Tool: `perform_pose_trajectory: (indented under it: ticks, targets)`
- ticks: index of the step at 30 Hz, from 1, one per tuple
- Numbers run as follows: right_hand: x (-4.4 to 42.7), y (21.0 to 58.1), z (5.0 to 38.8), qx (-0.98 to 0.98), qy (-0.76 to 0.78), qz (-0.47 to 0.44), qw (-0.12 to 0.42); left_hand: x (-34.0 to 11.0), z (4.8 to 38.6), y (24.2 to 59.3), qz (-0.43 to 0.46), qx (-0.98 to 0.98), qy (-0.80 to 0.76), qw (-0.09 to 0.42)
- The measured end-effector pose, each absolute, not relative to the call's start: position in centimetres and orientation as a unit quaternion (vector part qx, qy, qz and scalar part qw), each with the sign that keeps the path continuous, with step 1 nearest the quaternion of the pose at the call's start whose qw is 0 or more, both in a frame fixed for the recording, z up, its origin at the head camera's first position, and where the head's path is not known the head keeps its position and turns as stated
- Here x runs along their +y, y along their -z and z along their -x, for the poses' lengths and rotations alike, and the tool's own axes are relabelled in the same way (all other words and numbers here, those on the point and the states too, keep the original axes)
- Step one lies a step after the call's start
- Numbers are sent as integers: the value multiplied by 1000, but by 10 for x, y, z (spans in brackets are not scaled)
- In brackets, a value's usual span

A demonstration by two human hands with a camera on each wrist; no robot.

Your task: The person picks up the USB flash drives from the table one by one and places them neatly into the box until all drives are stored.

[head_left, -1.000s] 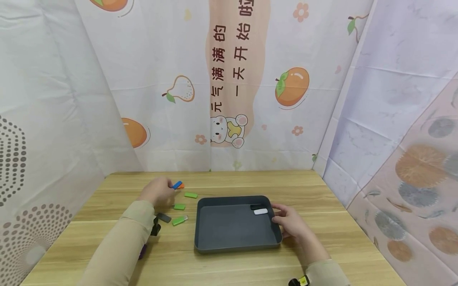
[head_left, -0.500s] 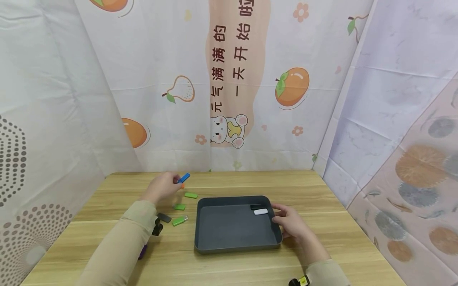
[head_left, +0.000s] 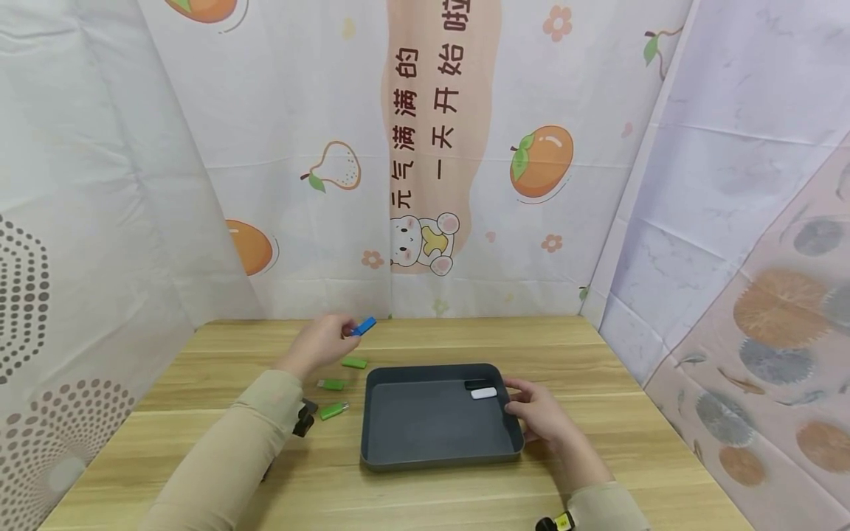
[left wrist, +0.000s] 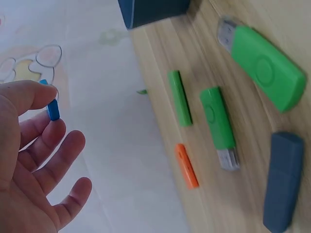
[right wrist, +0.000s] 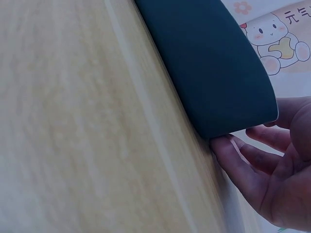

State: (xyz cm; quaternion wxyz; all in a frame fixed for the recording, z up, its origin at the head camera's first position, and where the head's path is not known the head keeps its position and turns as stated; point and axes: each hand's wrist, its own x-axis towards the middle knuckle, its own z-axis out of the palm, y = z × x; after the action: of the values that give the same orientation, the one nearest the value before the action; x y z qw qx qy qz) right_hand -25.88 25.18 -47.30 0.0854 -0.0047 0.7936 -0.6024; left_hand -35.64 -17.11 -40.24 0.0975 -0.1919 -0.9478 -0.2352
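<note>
One blue stick [left wrist: 54, 111], left fingers [left wrist: 56, 130] pinching, others apart

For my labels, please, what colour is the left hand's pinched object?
The object is blue, clearest in the head view.

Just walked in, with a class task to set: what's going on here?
A person's left hand pinches a blue stick in the air, outside the tray; the right hand grips the tray's right side. Inside lie a black stick and a white stick. On the table, left of the tray, lie three green sticks, an orange stick and a dark stick.
</note>
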Motion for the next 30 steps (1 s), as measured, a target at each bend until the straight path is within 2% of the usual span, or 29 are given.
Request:
perform_pose_trajectory:
  ticks: [11, 30]
  targets:
    - [251, 473, 258, 795, 601, -3, 84, -144, 348, 397, 243, -937, 226, 106]
    - [251, 472, 257, 797, 598, -2, 83, -87, 335, 392, 293, -946, 116, 72]
